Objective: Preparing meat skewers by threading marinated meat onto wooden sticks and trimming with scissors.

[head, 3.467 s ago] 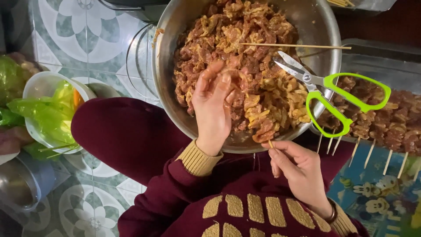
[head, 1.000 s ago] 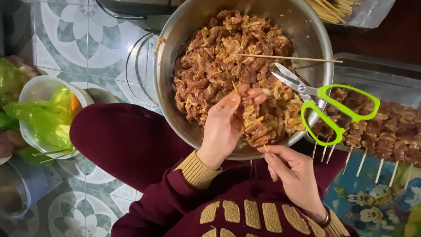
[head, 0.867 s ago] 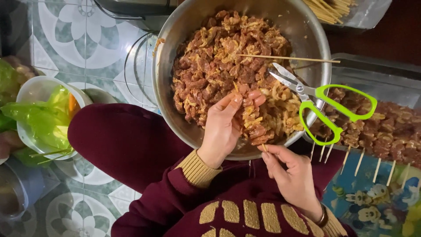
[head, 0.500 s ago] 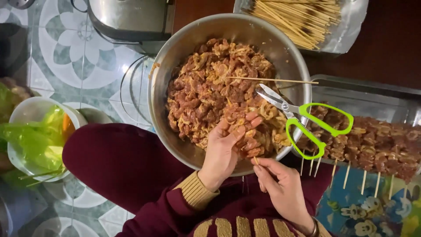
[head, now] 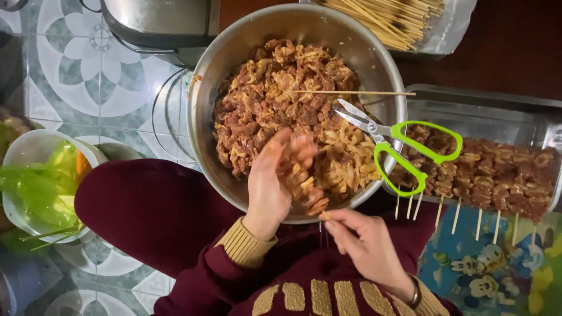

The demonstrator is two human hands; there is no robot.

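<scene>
Since half a second ago my left hand [head: 275, 181] has slid slightly lower in the bowl [head: 386, 76], fingers now blurred with motion; my right hand [head: 366, 248] has hardly shifted.

Meat [head: 275, 99]: chopped, marinated pieces, reddish-brown with paler yellowish bits, heaped in the round steel bowl and filling most of it. One bare skewer [head: 351, 92] lies across the heap.

Scissors [head: 404, 149]: steel blades, bright green handles, resting on the bowl's right rim, blades pointing in over the meat.

Tray [head: 497, 105]: steel, just right of the bowl, holding a row of loaded skewers [head: 486, 175] with stick ends pointing toward me.

Sticks [head: 392, 17]: a bundle of bare ones in a clear bag above the bowl.

Floor [head: 88, 88]: tiles with a green and white flower pattern. A steel pot [head: 158, 23] stands at upper left; a white bowl [head: 23, 152] with green plastic bags sits at left; a cartoon-printed mat [head: 492, 275] lies at lower right.

Left hand: reaching in over the near rim, palm turned right, fingers curled loosely around a few pieces of meat at the near edge of the heap.

Right hand: just outside the near rim, thumb and forefinger pinched together at a thin stick [head: 321, 228], the other fingers folded; the stick is barely visible. Maroon sleeves with mustard cuffs cover both wrists.
</scene>
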